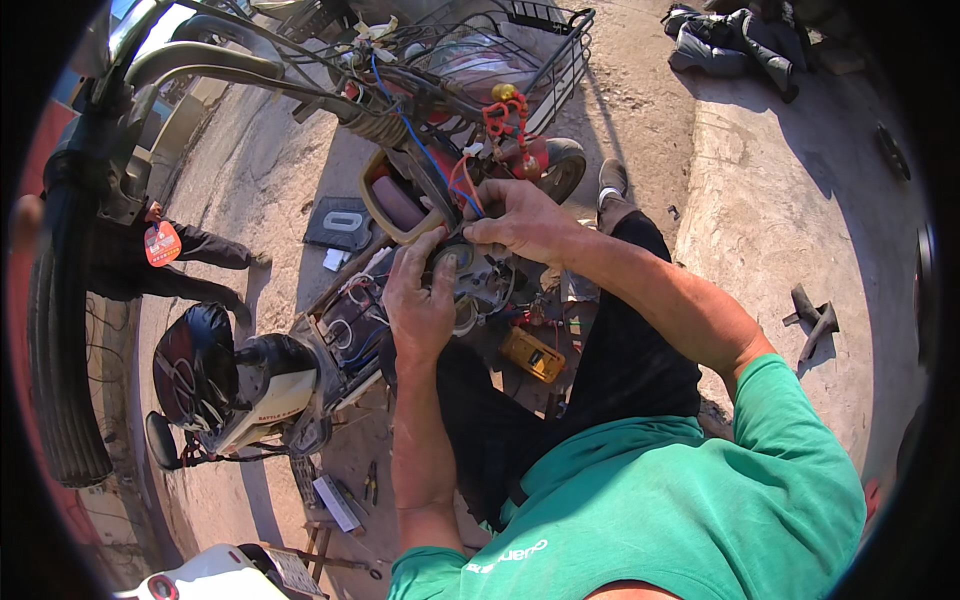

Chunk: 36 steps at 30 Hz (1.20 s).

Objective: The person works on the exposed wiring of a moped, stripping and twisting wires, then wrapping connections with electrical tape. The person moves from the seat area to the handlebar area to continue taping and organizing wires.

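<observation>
Both my hands are close together at the middle, over the opened frame of an electric scooter. The fingers of my right hand (pixel 521 221) pinch the end of blue and red wires (pixel 466 196) that hang from the scooter's handlebar area. My left hand (pixel 424 289) is just left of it, its fingertips near the same spot; whether it holds anything is hidden. Below my hands are metal parts and loose wiring. A yellow multimeter (pixel 532 355) lies between my legs. More white and blue wires (pixel 362 291) lie in the long open compartment of the scooter.
A wire basket (pixel 574 56) stands beyond the handlebar (pixel 202 71). Pliers (pixel 370 482) and a long white box (pixel 337 504) lie on the ground at lower left. Another person (pixel 161 259) stands at the left. Dark clothing (pixel 739 49) lies at upper right.
</observation>
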### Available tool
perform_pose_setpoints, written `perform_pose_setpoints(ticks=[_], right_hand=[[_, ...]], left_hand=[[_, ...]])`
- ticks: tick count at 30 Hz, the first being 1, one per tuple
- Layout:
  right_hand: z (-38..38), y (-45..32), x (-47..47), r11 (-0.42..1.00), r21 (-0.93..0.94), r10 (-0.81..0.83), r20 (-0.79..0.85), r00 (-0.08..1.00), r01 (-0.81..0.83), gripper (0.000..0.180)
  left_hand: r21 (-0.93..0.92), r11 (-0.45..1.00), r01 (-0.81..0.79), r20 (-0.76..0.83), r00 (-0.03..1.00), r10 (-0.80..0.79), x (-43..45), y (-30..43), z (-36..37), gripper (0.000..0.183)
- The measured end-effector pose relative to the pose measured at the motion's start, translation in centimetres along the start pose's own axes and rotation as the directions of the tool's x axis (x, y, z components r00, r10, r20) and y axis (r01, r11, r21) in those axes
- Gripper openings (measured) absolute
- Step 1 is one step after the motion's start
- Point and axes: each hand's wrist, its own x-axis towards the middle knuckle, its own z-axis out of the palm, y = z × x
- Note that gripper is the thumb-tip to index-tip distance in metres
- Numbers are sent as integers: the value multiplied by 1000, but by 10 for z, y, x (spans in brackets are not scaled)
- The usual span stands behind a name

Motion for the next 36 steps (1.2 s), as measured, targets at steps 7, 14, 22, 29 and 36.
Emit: perform_pose_setpoints(ticks=[7, 14, 22, 29, 36], right_hand=[[-3, 7, -4, 991, -56, -115, 52, 992, 118, 31], [-4, 6, -13, 976, -141, -155, 66, 986, 163, 28], [-11, 8, -15, 985, -95, -133, 103, 986, 142, 39], [-14, 8, -7, 988, -41, -146, 101, 984, 151, 37], [-20, -5, 1, 981, -164, -77, 164, 983, 104, 34]], left_hand=[[-577, 587, 568, 337, 820, -463, 7, -7, -11, 17], [-680, 157, 716, 626, 679, -384, 6, -32, -12, 31], [-625, 101, 774, 693, 610, -383, 20, -41, -3, 27], [-503, 176, 846, 733, 526, -431, 44, -40, -10, 26], [-411, 286, 865, 732, 501, -462, 62, -33, -15, 22]])
